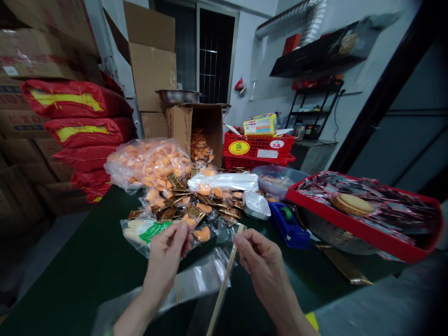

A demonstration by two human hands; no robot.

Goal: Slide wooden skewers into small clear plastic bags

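Tabletop (pixel 70 266), head view: dark green, crowded toward its far side. Left hand (pixel 171 242) has thumb and fingers drawn together; cannot tell what, if anything, is pinched in them. Right hand (pixel 261 256) grips a pale stick (pixel 226 282) near its upper end, the stick slanting down and out at the lower edge of view. Clear plastic bags (pixel 199 280) lie flat between the two forearms, beside the stick. Just beyond the left hand, a packet with a green label (pixel 154 229). Past both hands, orange pieces (pixel 202 233) in clear wrap, mixed with brown-gold packets (pixel 168 213). To the right, a foil tray (pixel 256 205), then a blue tape dispenser (pixel 287 228). Farther right, a red-rimmed basket (pixel 336 221) heaped with dark packets, some round biscuits (pixel 352 204) on top. Behind the pile, an open cardboard box (pixel 179 130), orange pieces inside.
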